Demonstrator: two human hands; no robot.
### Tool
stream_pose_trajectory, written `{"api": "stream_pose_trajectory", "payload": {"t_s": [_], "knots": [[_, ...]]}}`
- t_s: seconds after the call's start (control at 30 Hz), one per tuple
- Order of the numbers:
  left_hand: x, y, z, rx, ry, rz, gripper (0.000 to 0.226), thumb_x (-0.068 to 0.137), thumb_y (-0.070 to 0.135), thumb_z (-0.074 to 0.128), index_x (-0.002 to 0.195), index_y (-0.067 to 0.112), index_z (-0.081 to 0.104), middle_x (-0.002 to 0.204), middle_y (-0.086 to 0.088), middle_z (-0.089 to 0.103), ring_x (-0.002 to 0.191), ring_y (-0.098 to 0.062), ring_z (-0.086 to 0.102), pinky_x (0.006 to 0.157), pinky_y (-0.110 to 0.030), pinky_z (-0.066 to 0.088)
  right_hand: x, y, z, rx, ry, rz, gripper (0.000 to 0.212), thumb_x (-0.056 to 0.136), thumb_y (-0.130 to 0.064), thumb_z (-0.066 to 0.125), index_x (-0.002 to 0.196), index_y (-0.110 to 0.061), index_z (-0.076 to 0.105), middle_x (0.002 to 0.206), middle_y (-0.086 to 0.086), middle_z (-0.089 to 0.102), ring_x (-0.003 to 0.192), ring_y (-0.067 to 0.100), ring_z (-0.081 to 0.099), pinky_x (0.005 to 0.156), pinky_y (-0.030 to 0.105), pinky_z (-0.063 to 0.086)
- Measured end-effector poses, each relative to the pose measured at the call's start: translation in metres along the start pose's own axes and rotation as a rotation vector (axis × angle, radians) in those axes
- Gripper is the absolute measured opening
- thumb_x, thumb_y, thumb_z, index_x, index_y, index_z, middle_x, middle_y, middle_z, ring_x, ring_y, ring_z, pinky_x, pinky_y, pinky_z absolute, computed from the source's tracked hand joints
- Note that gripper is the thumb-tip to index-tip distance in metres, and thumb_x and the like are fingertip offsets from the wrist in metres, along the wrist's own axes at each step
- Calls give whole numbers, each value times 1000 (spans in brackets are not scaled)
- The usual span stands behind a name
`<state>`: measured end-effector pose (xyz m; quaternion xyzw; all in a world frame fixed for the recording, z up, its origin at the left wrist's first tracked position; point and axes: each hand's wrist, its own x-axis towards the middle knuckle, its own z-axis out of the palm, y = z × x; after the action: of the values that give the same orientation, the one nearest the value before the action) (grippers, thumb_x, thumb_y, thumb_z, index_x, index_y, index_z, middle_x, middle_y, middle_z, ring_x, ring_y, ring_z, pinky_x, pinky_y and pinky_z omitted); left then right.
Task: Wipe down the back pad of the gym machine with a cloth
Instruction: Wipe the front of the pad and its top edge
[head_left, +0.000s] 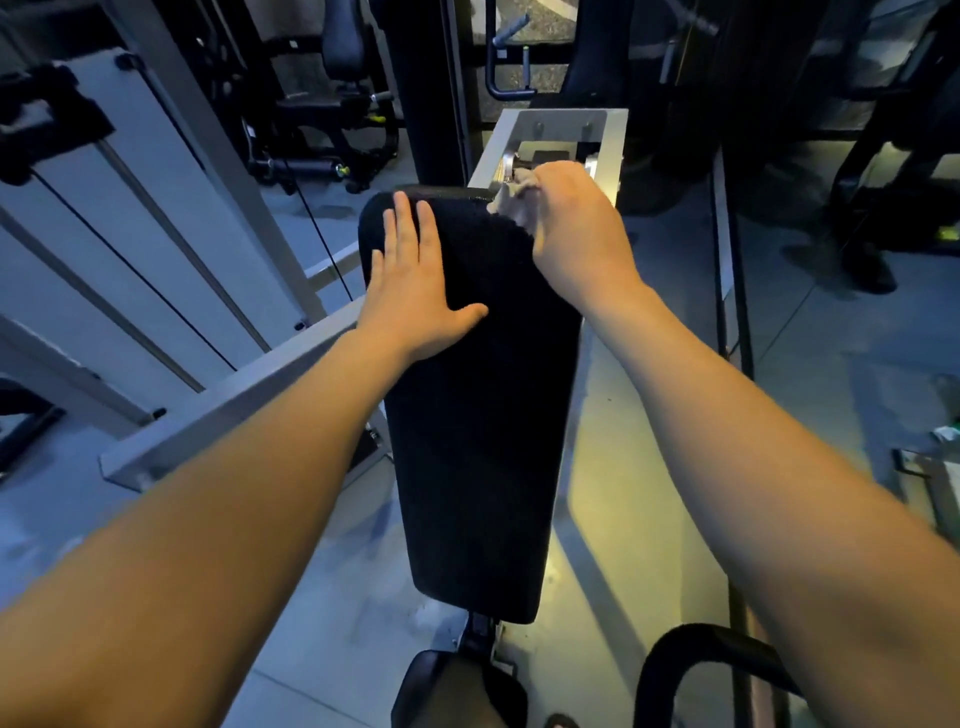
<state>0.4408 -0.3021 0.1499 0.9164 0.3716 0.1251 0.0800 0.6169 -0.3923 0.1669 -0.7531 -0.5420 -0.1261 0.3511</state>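
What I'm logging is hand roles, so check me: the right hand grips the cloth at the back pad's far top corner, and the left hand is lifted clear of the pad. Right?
Not quite. In the head view the left hand rests flat on the back pad, fingers straight, not lifted clear. The rest holds: the right hand grips the cloth at the pad's far top corner.

Left hand (415, 291) flat on back pad (478, 441); right hand (576, 228) clutches cloth (514, 200).
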Motion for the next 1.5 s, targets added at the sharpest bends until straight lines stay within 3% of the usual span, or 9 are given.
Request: {"api": "stream_pose_trajectory", "payload": {"t_s": [0.23,0.43,0.5,0.63,0.73,0.87,1.0,1.23,1.5], "knots": [[1,-5,5,30,18,-17,145,69,65,80,156,12,-24,162,-9,-34,152,-27,-25,125,-54,6,-29,23,1,218,218,269,26,99,-6,43,112,0,66,111,17,63,96,29,58,76,25,39],[4,1,24,-1,118,-59,146,69,57,84,156,10,-23,163,-10,-33,151,-29,-26,125,-56,10,-126,24,57,406,38,686,29,107,-21,35,106,-7,60,100,14,65,91,33,62,75,37,46],[2,-2,25,-2,127,-47,145,69,58,84,156,12,-23,163,-8,-32,152,-28,-26,124,-57,14,-134,23,54,443,3,717,26,109,-15,35,98,-10,57,93,11,61,82,28,56,64,26,40],[-7,-11,19,-91,133,20,133,77,54,81,160,20,-17,166,1,-27,154,-22,-20,125,-48,11,-105,4,16,380,210,529,27,108,-10,38,118,-8,64,114,10,64,101,19,57,77,-3,34],[-22,-36,13,-120,75,99,107,91,44,71,162,23,-7,167,7,-21,155,-17,-15,123,-41,11,-73,-21,14,220,372,233,42,102,-6,40,141,2,54,141,18,55,134,27,47,116,25,37],[-51,-90,15,-208,-26,67,80,98,33,60,162,20,13,167,4,-1,154,-24,-1,119,-39,20,-40,-48,42,-120,458,-106,38,96,-5,58,134,-2,62,134,16,49,122,28,40,104,44,47],[-70,-148,21,-299,-121,106,46,98,25,58,140,7,53,146,-12,38,142,-32,24,116,-36,22,-44,-57,76,-447,332,4,52,97,-22,59,149,-25,51,137,7,36,122,30,36,98,43,41],[-86,-201,31,-445,-276,185,28,98,15,53,121,6,67,126,-15,54,129,-35,36,111,-37,29,-44,-101,103,-256,473,315,43,88,-2,47,130,-4,58,135,23,52,119,41,51,103,37,39],[-83,-190,46,-517,-299,294,74,94,21,57,160,14,24,165,-1,16,149,-27,27,116,-43,35,-76,-112,123,-470,-185,-87,25,92,-4,62,116,-8,62,133,14,54,118,39,50,97,47,48]]}}
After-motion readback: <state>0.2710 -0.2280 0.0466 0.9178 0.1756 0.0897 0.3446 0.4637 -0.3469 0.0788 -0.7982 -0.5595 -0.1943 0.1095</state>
